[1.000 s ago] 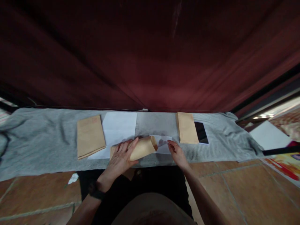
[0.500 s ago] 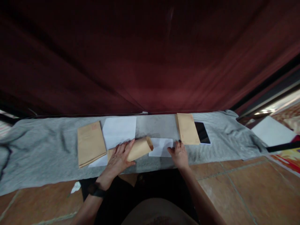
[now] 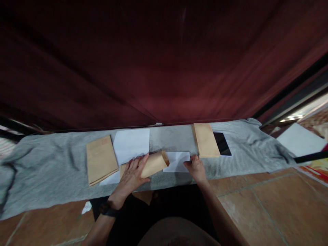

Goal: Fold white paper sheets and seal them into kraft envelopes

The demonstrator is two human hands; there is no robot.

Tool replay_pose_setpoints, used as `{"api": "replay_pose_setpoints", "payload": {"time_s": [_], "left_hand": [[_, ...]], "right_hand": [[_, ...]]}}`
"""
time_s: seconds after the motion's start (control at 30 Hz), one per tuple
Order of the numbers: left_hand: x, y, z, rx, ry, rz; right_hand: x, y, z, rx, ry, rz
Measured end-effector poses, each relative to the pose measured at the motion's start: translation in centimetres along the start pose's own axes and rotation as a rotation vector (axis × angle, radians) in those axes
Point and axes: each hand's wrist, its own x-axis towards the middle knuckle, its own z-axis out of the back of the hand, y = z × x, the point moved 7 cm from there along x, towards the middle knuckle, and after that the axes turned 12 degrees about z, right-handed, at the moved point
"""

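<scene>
My left hand [image 3: 132, 173] lies across a brown paper envelope [image 3: 155, 164], fingers over its upper side and thumb by its near edge. The envelope bulges, and its mouth gapes toward the right. Just beyond that mouth, a folded white sheet of paper [image 3: 175, 162] lies flat on the grey cloth. My right hand [image 3: 196, 168] pinches the sheet's right end between thumb and fingers. The sheet's left end is close to the envelope's mouth; whether they touch I cannot tell.
Brown envelopes [image 3: 101, 159] are stacked at left, beside white sheets [image 3: 132, 143]. At right, another brown stack [image 3: 206, 140] partly covers a dark-screened phone or tablet [image 3: 222, 144]. Grey cloth [image 3: 61, 164] covers the long narrow surface, with a dark red curtain [image 3: 159, 68] behind it.
The view has shifted slightly. Both hands keep nearly the same places on the envelope and the white sheet.
</scene>
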Motion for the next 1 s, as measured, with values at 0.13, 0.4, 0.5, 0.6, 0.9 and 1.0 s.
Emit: {"api": "replay_pose_setpoints", "payload": {"time_s": [0.13,0.4,0.5,0.6,0.9,1.0], "left_hand": [[0.0,0.0,0.0,0.003,-0.001,0.002],[0.1,0.1,-0.1,-0.007,-0.017,0.000],[0.1,0.2,-0.1,-0.013,-0.011,0.004],[0.1,0.2,-0.2,-0.015,-0.004,0.007],[0.0,0.4,-0.4,-0.027,-0.013,0.000],[-0.1,0.5,-0.6,-0.020,-0.024,-0.008]], "right_hand": [[-0.4,0.4,0.0,0.128,-0.085,0.020],[-0.3,0.0,-0.4,0.623,-0.117,-0.007],[-0.3,-0.5,0.9,0.724,-0.149,0.019],[-0.4,-1.2,3.1,0.765,-0.244,-0.010],[-0.7,1.0,4.3,0.763,-0.289,0.040],[-0.5,1.3,3.8,0.731,-0.222,0.077]]}}
